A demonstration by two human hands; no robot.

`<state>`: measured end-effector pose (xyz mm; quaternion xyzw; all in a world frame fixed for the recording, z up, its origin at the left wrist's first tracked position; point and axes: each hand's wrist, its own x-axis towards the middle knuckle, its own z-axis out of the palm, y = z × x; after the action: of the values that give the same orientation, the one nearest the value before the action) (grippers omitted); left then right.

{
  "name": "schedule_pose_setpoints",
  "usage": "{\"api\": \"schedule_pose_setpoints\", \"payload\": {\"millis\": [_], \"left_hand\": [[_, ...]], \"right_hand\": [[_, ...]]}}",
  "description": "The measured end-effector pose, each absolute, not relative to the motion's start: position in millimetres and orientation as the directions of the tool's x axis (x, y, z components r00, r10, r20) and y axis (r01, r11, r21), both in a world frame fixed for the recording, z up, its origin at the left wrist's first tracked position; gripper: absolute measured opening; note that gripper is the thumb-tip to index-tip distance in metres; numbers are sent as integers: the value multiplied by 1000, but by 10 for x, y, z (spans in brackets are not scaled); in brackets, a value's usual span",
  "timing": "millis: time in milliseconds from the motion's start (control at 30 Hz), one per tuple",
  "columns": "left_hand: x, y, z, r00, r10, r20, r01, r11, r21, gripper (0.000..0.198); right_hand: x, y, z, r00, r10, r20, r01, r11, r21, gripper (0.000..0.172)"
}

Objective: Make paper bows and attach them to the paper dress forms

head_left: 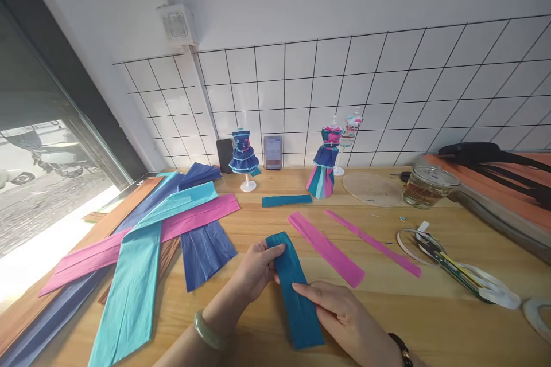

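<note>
A strip of dark teal crepe paper (297, 304) is held between my two hands, its lower end hanging toward me. My left hand (257, 268) pinches its upper left edge, thumb on top. Lower down, my right hand (340, 309) grips the right edge, with a finger lying across the front of the strip. Just beyond lie a wide pink strip (325, 248) and a narrower pink strip (374, 243). Another teal strip (286, 200) is flat on the table farther back. A pleated dark blue paper piece (206, 252) rests left of my left hand.
Long turquoise (138, 287), pink and blue paper strips overlap at left. Small dress forms in paper dresses (243, 152) (328, 155) stand by the tiled wall, near a phone (272, 152). At right are a glass jar (430, 183), scissors (456, 269) and an orange bag (516, 178).
</note>
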<state>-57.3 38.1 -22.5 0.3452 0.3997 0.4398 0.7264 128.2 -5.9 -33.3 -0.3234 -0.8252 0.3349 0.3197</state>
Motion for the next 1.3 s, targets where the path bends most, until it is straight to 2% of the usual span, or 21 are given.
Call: {"api": "schedule_pose_setpoints", "payload": {"millis": [133, 300, 567, 933, 1300], "left_hand": [[-583, 374, -228, 270, 924, -272, -362, 359, 860, 23], [-576, 346, -160, 260, 925, -278, -394, 364, 844, 28], [-534, 263, -90, 475, 845, -245, -256, 399, 881, 31], [-529, 269, -164, 453, 851, -267, -205, 391, 897, 31], [-521, 270, -200, 483, 851, -205, -186, 329, 926, 25]], "right_hand": [[1281, -58, -299, -614, 708, 350, 273, 606, -747, 31], [1307, -63, -271, -608, 720, 335, 262, 581, -771, 27], [1314, -50, -272, -559, 786, 265, 307, 493, -814, 23], [1299, -39, -247, -551, 803, 230, 351, 472, -808, 21], [1278, -27, -233, -512, 846, 148, 331, 353, -875, 24]]}}
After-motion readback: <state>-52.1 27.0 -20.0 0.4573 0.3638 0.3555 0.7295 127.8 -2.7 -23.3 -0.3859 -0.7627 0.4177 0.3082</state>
